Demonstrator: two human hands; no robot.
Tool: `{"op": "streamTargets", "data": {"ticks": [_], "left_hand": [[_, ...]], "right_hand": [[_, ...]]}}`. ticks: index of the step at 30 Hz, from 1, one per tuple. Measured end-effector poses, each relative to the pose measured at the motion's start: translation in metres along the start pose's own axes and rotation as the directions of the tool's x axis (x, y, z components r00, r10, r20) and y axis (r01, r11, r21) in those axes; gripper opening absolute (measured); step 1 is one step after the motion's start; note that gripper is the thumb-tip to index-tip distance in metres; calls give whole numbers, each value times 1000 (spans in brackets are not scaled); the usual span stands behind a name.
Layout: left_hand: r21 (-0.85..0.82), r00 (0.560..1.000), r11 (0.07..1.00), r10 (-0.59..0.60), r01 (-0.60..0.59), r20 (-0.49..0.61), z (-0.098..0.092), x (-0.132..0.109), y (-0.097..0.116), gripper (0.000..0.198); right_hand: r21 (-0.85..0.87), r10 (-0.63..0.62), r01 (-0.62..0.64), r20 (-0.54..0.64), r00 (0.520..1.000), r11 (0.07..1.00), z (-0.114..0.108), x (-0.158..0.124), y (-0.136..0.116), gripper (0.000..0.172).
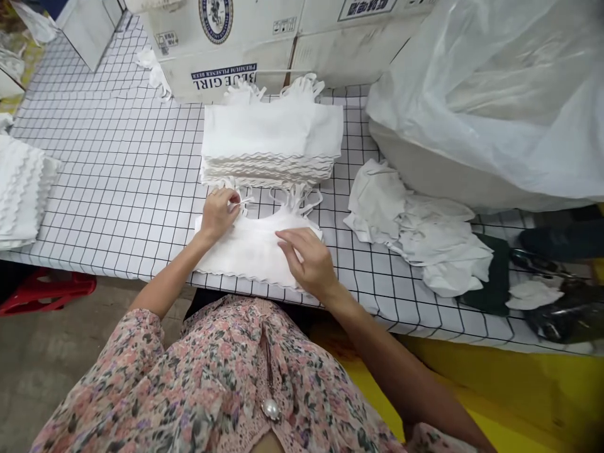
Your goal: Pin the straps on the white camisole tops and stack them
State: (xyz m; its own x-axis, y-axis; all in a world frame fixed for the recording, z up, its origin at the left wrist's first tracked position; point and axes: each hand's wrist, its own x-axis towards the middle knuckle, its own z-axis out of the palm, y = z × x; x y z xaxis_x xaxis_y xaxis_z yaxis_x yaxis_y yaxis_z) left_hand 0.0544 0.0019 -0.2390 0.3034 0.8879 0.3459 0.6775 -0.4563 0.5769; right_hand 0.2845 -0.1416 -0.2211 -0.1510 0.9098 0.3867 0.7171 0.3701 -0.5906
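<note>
A small white cloth garment with a scalloped hem and thin straps lies flat at the near edge of the grid-patterned table. My left hand pinches the garment's strap at its upper left corner, fingers closed. The fingers of my right hand lie spread and flat on the garment's right side. Just beyond it stands a neat stack of folded white garments.
A loose heap of white garments lies to the right, beside a big plastic bag. Cardboard boxes line the back. Another white stack sits at the left edge. A red stool stands on the floor.
</note>
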Motion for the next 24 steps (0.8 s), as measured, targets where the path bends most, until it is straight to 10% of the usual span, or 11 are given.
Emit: {"op": "streamTargets", "data": {"ticks": [7, 13, 19, 24], "left_hand": [[42, 993, 993, 108, -106, -46, 0, -11, 3, 21], [-156, 1000, 988, -16, 15, -7, -9, -20, -1, 22], [-361, 994, 926, -111, 108, 11, -21, -28, 2, 9], [-480, 979, 855, -200, 197, 44, -32, -36, 8, 9]], "right_hand": [[46, -137, 129, 246, 960, 991, 26, 126, 10, 32], [60, -165, 153, 341, 926, 986, 35, 158, 31, 22], [289, 81, -204, 388, 918, 935, 22, 157, 22, 14], [544, 315, -562, 483, 817, 623, 21, 162, 7, 23]]}}
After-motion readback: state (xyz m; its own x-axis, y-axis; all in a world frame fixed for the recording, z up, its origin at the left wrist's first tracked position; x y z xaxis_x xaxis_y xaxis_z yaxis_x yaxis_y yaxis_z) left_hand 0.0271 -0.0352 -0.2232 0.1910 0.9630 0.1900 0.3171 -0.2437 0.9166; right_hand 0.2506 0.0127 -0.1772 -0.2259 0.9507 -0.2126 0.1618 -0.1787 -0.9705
